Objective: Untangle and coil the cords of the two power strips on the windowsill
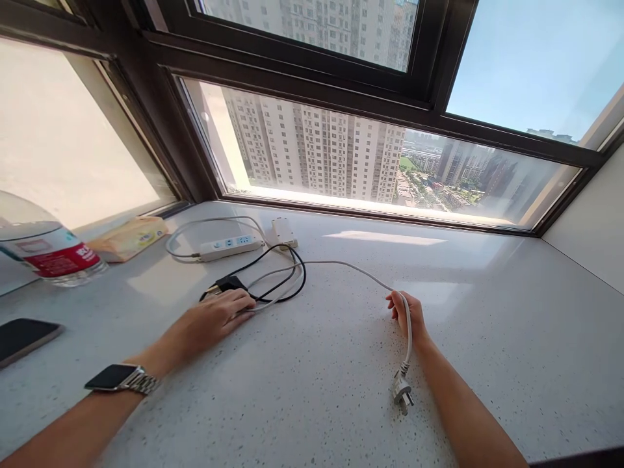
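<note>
Left hand (221,313), loosely curled, touches cables (305,276); right hand (407,314) grips white cord (410,344).

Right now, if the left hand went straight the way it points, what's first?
Likely the pale cable just ahead, then the loop of black cable; depth and contact are unclear.

speckled white surface (312,403) | dark window frames (312,83) | outside: pale high-rises (331,149), blue sky (541,58) | right: white wall (589,234) | light: bright sunlight patches (385,238) on surface

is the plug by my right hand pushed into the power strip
No, the plug has bare prongs showing, well apart from the power strip.
</note>
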`<action>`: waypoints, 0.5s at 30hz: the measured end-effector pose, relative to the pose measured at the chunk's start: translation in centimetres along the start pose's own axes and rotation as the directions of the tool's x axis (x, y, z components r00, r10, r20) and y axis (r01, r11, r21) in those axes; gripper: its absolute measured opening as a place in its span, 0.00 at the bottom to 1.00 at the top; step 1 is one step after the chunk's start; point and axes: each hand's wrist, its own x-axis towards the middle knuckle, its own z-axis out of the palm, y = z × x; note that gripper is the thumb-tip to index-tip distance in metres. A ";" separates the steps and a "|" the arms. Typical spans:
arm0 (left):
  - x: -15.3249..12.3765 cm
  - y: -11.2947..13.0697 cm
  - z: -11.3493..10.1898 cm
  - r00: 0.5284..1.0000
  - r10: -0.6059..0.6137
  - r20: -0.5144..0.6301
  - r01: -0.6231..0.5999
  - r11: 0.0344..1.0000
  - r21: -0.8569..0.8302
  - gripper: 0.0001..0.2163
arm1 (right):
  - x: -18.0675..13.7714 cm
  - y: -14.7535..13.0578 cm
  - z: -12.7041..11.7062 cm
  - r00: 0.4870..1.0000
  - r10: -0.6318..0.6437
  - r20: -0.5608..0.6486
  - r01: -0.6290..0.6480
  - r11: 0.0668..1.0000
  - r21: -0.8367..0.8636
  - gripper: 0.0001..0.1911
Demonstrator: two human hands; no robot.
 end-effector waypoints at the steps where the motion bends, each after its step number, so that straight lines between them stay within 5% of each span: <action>1: 0.3 0.2 -0.3 1.000 0.017 0.003 -0.017 1.000 0.010 0.19 | 0.0 0.1 -0.1 1.000 0.007 0.013 -0.007 1.000 -0.005 0.26; 9: 2.7 3.9 -2.8 1.000 0.002 -0.006 -0.002 0.989 -0.150 0.23 | 0.3 0.2 -0.2 0.998 0.034 0.046 -0.035 0.999 0.009 0.27; 15: 2.7 3.9 -2.7 0.998 0.039 -0.047 -0.040 0.999 -0.024 0.24 | 0.3 0.1 -0.1 0.998 0.049 0.047 -0.051 0.997 0.049 0.28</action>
